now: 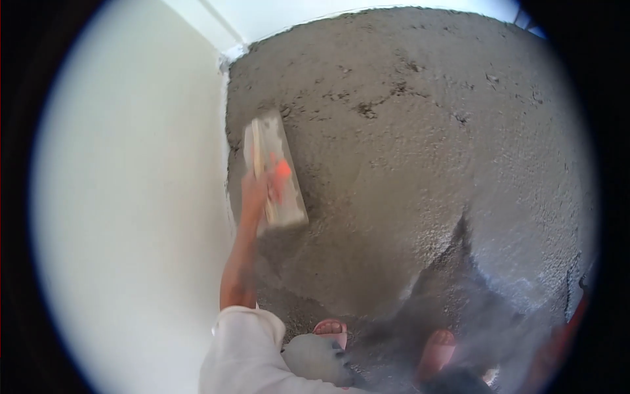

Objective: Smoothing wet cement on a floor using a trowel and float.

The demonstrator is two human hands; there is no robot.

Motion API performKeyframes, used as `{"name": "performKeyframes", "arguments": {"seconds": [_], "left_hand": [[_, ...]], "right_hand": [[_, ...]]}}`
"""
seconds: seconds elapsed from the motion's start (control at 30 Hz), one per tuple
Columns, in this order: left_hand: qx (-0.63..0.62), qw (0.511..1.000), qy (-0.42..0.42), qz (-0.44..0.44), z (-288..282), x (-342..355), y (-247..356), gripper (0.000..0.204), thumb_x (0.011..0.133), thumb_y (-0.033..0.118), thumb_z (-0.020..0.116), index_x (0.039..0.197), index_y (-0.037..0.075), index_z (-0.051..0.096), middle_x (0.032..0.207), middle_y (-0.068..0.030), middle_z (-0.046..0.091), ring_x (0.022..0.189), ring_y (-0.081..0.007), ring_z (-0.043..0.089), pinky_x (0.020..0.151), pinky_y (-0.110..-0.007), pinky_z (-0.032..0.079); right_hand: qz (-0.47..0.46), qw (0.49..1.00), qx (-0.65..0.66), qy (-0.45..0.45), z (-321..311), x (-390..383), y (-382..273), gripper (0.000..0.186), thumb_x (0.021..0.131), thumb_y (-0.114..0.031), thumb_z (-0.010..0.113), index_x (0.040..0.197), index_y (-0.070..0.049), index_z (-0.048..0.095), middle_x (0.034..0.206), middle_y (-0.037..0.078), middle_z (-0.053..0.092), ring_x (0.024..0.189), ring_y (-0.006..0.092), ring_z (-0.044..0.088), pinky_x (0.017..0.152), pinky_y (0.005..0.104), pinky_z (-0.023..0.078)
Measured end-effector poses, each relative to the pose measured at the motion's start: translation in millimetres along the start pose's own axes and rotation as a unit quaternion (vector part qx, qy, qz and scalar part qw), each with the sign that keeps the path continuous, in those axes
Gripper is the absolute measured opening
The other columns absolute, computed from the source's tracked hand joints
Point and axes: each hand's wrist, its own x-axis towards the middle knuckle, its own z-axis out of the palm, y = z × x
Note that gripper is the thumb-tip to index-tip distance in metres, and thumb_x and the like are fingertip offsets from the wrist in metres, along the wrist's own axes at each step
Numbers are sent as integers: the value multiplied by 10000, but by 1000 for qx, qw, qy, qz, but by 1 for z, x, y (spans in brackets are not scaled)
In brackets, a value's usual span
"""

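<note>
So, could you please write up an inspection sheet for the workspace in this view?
Surface: grey cement-like layer, smooth in parts, pitted toward the far side.
Job's things: pale rectangular float, on the layer near the pale wall.
Clutter: blurred reddish object near the right edge, kind unclear.
Hands: left hand closed around the float's handle; right hand not seen.
Cables: nothing seen.
Surroundings: pale wall at left; pink sandals at the bottom.

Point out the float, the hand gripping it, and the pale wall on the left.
Float (291, 198): head view, on its flat face, right of the handle.
Hand (253, 192): head view, on its middle, slightly blurred.
Pale wall (131, 197): head view, on its bare surface.
</note>
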Motion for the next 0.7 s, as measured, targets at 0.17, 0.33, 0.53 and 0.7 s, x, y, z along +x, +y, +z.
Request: {"name": "performKeyframes", "arguments": {"seconds": [0.17, 0.33, 0.53, 0.7], "left_hand": [[-66, 991, 91, -65, -31, -106, -73, 192, 864, 115, 484, 1015, 7, 531, 564, 10, 450, 384, -83, 430, 343, -249, 373], [-181, 973, 120, -77, -53, -143, -107, 285, 865, 126, 469, 1119, 10, 528, 569, 22, 433, 373, -63, 393, 342, -241, 362], [-72, 997, 17, 21, -83, -61, -74, 527, 859, 109, 459, 1375, 86, 355, 945, -48, 642, 479, -57, 465, 417, -223, 407], [-19, 1000, 2, -11, -103, 52, -87, 506, 846, 117, 468, 1349, 103, 413, 715, -20, 595, 451, -72, 460, 389, -242, 381]], "right_hand": [[73, 993, -83, 43, 81, 38, 82, 280, 979, -275, 379, 1056, -6, 382, 792, 61, 370, 480, 99, 317, 481, 229, 280], [106, 990, -92, 36, 115, 48, 133, 284, 974, -280, 391, 1037, -3, 405, 783, 54, 379, 484, 94, 325, 465, 229, 285], [103, 976, -190, -34, 126, 39, 164, 195, 945, -228, 443, 961, -37, 409, 717, 34, 394, 426, 84, 351, 373, 223, 263], [38, 954, -293, 46, 137, 21, 193, 191, 869, -159, 564, 972, -80, 423, 667, -12, 386, 377, 44, 313, 346, 194, 254]]}}
